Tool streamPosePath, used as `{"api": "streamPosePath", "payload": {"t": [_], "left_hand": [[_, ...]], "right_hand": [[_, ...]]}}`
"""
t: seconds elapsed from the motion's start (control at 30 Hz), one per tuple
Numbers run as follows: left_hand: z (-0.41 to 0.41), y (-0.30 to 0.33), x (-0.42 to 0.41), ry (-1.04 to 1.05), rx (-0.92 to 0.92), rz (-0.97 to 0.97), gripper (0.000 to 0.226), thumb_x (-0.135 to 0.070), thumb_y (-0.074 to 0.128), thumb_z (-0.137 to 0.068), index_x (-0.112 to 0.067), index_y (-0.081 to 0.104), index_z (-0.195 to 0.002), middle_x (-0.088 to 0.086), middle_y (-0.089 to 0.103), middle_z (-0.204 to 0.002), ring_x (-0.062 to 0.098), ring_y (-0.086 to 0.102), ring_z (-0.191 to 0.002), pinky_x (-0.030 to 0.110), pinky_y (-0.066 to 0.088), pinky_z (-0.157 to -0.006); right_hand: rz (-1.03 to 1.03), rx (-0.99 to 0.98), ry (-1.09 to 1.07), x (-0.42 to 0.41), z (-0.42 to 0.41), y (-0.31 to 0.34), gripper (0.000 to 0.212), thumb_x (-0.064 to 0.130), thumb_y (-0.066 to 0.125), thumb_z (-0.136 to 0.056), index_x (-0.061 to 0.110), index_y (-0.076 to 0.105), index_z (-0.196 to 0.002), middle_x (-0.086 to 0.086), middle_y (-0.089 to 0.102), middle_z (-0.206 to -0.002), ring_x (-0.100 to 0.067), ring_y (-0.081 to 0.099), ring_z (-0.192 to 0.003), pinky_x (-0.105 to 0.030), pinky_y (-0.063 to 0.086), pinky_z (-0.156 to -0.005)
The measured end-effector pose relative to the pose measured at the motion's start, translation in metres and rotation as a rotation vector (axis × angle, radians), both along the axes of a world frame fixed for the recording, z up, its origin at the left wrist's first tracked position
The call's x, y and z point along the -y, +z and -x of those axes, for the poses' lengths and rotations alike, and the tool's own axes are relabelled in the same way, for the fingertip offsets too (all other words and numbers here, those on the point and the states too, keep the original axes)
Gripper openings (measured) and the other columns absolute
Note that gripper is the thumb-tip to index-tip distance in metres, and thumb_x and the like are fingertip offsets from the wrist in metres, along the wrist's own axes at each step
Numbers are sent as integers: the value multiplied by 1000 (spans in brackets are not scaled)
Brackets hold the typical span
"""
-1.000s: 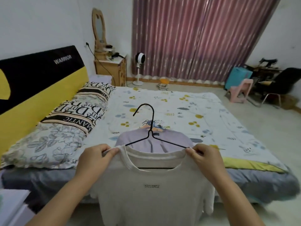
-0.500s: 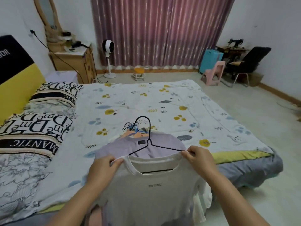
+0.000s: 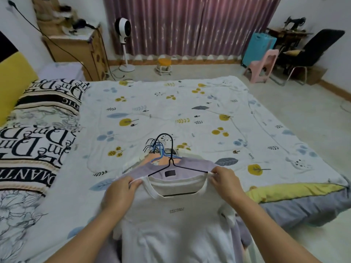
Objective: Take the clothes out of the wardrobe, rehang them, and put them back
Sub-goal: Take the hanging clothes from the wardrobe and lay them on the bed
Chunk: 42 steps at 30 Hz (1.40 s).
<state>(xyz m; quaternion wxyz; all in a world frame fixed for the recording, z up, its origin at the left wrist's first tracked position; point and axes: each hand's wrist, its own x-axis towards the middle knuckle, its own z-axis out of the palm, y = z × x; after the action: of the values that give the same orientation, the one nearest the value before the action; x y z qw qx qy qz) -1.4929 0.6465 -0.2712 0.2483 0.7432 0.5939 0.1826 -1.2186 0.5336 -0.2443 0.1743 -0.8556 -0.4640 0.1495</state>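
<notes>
1. Two hands hold one white tee [image 3: 176,224] by its shoulders over the near edge of the bed [image 3: 190,111]: the left hand [image 3: 118,194] pinches the left shoulder seam, the right hand [image 3: 226,184] pinches the right shoulder together with the end of the black hanger [image 3: 171,164] threaded through the collar.
2. Light, soft cloth, I judge; it will sag and slide off thin wire, so the shoulder seams over the hanger's arms look the best hold, or the hook for carrying.
3. Just behind it lies a pile [image 3: 165,160] of hung clothes on the bed, a lilac top uppermost, with several hooks bunched together; the black hook overlaps them and could snag.
4. Pillows [image 3: 38,133] lie to the left. A fan [image 3: 123,27], pink chair [image 3: 264,63] and curtain [image 3: 190,25] stand well apart. No wardrobe is in view.
</notes>
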Motion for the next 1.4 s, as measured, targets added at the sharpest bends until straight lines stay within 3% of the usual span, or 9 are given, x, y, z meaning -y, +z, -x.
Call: {"api": "streamPosePath", "payload": {"t": [0.5, 0.6, 0.7, 0.8, 0.9, 1.0, 1.1, 1.23, 1.4], "left_hand": [[-81, -118, -82, 47, -337, 35, 47, -17, 72, -77, -5, 60, -120, 18, 59, -124, 38, 56, -112, 48, 48, -87], [-87, -141, -77, -62, -479, 172, 55, -31, 52, -92, -16, 35, -143, 8, 27, -152, 26, 29, -139, 41, 29, -110], [-83, -163, -76, -202, -600, 243, 67, -38, 83, -63, -13, 62, -121, 14, 54, -133, 33, 57, -116, 49, 50, -86], [-83, -180, -76, -162, -691, 251, 70, -38, 91, -43, -11, 72, -104, 14, 65, -118, 33, 67, -98, 47, 55, -67], [-92, -170, -75, -150, -616, 356, 66, -38, 58, -88, -12, 35, -143, 14, 18, -154, 33, 26, -140, 52, 30, -107], [-91, -161, -79, -156, -650, 406, 60, -39, 29, -99, -20, 3, -150, 3, -13, -157, 23, -5, -145, 42, 7, -116], [-94, -141, -85, -158, -675, 482, 55, -39, 29, -99, -19, 15, -149, 3, -3, -158, 22, -1, -145, 45, 4, -116], [-91, -106, -86, -136, -638, 482, 42, -38, 33, -98, -18, 41, -134, 4, 39, -143, 24, 33, -133, 41, 25, -110], [-65, -53, -73, -100, -486, 498, 43, -39, 36, -98, -20, 40, -136, 1, 45, -140, 20, 43, -128, 32, 37, -102]], "right_hand": [[308, -3, 108, -178, -72, -143, 22, 14, 42, -92, 8, 60, -101, -13, 63, -107, -32, 55, -105, -35, 44, -79], [270, 0, 105, -182, -70, -172, 19, 8, 48, -87, 6, 64, -97, -16, 64, -101, -35, 58, -100, -39, 47, -81], [98, 122, 138, -170, -64, -188, 12, -2, 67, -69, 1, 61, -79, -20, 59, -78, -40, 59, -73, -42, 48, -63], [85, 171, 229, -148, -48, -197, 26, 15, 50, -75, 7, 56, -99, -19, 63, -96, -36, 55, -91, -45, 51, -71], [398, 136, 351, -130, -35, -205, 48, 34, 37, -76, 11, 57, -114, -19, 63, -118, -31, 45, -116, -58, 50, -77], [528, 134, 378, -135, -32, -189, 57, 34, 31, -83, 8, 55, -128, -20, 45, -141, -33, 42, -132, -58, 42, -94], [617, 99, 421, -150, -35, -170, 50, 22, 25, -99, 13, 18, -148, -14, 1, -158, -29, 1, -146, -50, 14, -114], [654, 79, 452, -166, -19, -135, 43, 11, 30, -96, 12, 28, -139, -12, 36, -144, -30, 33, -133, -43, 31, -105], [551, 28, 596, -169, 16, -87, 33, 28, 40, -98, 12, 45, -126, -9, 56, -127, -27, 53, -115, -33, 45, -90]]}}
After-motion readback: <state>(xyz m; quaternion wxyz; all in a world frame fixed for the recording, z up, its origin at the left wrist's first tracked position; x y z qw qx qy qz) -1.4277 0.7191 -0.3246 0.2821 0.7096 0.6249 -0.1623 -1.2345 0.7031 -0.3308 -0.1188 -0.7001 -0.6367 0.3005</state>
